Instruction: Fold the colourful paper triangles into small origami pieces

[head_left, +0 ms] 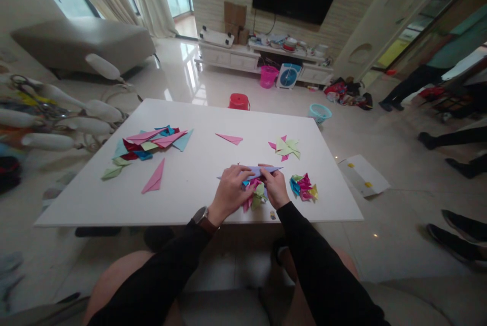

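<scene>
Both my hands are at a long, pointed piece of folded lavender paper [272,168] near the front of the white table [190,189]. My left hand [230,189], with a watch on the wrist, has its fingers closed on the left part of the paper. My right hand [276,186] pinches it toward the right tip. Below and partly behind the hands lies a cluster of pink and green folded paper [256,198]. Right of my right hand sits a multicoloured folded paper piece [304,187], and farther back a green and pink paper star [286,148].
A pile of folded papers [152,143] covers the table's left side, with single pink folded papers [154,179] nearby. A red bucket [239,101] and a light blue basket [320,112] stand beyond the table. People's legs [414,82] show at right.
</scene>
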A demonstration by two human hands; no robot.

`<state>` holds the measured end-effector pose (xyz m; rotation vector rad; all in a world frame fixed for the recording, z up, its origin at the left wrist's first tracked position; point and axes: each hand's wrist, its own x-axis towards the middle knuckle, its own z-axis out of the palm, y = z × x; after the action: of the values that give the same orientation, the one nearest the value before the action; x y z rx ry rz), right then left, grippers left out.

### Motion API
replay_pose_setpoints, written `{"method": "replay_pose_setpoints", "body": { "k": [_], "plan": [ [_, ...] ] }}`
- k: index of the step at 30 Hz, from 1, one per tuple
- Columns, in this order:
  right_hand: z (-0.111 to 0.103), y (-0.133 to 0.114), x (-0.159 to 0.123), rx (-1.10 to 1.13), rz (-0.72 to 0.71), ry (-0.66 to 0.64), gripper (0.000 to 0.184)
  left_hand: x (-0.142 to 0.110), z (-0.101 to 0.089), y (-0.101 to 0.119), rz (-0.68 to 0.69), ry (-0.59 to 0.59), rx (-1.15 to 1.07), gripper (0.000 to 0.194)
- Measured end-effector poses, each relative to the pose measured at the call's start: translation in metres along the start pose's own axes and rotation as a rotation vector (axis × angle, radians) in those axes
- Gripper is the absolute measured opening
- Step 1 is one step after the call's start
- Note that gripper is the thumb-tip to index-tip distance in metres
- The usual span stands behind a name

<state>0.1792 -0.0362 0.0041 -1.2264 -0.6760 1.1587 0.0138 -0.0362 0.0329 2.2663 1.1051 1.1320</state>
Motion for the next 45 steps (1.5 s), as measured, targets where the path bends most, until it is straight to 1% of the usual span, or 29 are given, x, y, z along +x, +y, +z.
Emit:
{"method": "replay_pose_setpoints", "body": {
  "k": [2,4,7,10,12,13,15,17,18,19,21,23,25,29,31,33,37,39,42,45],
  "plan": [
    [0.001,-0.001,-0.001,-0.030,-0.008,-0.018,0.034,-0.002,0.006,0.000,0.032,-0.080,0.068,0.024],
    [0.002,-0.002,-0.003,-0.077,-0.021,-0.029,0.033,-0.002,0.011,-0.003,0.028,-0.109,0.091,0.023],
    [0.004,-0.005,-0.006,-0.145,-0.050,-0.049,0.032,-0.001,0.016,-0.008,-0.003,-0.115,0.067,0.021],
    [0.005,-0.010,-0.009,-0.164,-0.072,-0.099,0.035,0.000,0.018,-0.010,-0.073,-0.071,-0.036,0.023],
    [0.005,-0.014,-0.011,-0.180,-0.085,-0.151,0.038,0.001,0.018,-0.011,-0.184,-0.011,-0.178,0.021],
    [0.004,-0.015,-0.011,-0.201,-0.100,-0.165,0.039,0.003,0.018,-0.012,-0.267,0.029,-0.279,0.019],
    [0.002,-0.018,-0.011,-0.263,-0.144,-0.149,0.040,0.006,0.018,-0.014,-0.474,0.122,-0.538,0.017],
    [0.000,-0.019,-0.010,-0.321,-0.176,-0.117,0.040,0.011,0.017,-0.016,-0.674,0.208,-0.814,0.028],
    [0.000,-0.019,-0.009,-0.330,-0.175,-0.116,0.039,0.012,0.017,-0.017,-0.751,0.241,-0.933,0.035],
    [-0.001,-0.018,-0.009,-0.323,-0.160,-0.133,0.039,0.014,0.016,-0.018,-0.808,0.263,-1.028,0.041],
    [0.000,-0.016,-0.009,-0.271,-0.109,-0.193,0.038,0.015,0.014,-0.018,-0.870,0.276,-1.145,0.048],
    [0.002,-0.014,-0.010,-0.232,-0.064,-0.246,0.035,0.015,0.012,-0.016,-0.891,0.261,-1.195,0.050],
    [0.002,-0.014,-0.011,-0.230,-0.039,-0.269,0.032,0.015,0.010,-0.016,-0.892,0.243,-1.191,0.048],
    [0.000,-0.016,-0.010,-0.270,-0.007,-0.293,0.032,0.018,0.003,-0.021,-0.859,0.247,-1.078,0.036],
    [-0.001,-0.018,-0.010,-0.280,0.008,-0.302,0.033,0.020,-0.001,-0.024,-0.849,0.247,-1.054,0.034],
    [-0.002,-0.020,-0.011,-0.253,0.023,-0.298,0.035,0.021,-0.005,-0.025,-0.849,0.231,-1.102,0.034],
    [0.000,-0.021,-0.011,-0.127,0.057,-0.290,0.038,0.023,-0.011,-0.022,-0.863,0.195,-1.222,0.033],
    [0.000,-0.021,-0.009,-0.112,0.046,-0.279,0.038,0.023,-0.013,-0.022,-0.863,0.176,-1.215,0.032],
    [-0.006,-0.021,-0.006,-0.165,-0.005,-0.251,0.036,0.024,-0.018,-0.027,-0.850,0.117,-1.139,0.032],
    [-0.014,-0.025,-0.004,-0.278,-0.049,-0.287,0.035,0.025,-0.023,-0.036,-0.810,0.112,-1.033,0.037]
  ]
}}
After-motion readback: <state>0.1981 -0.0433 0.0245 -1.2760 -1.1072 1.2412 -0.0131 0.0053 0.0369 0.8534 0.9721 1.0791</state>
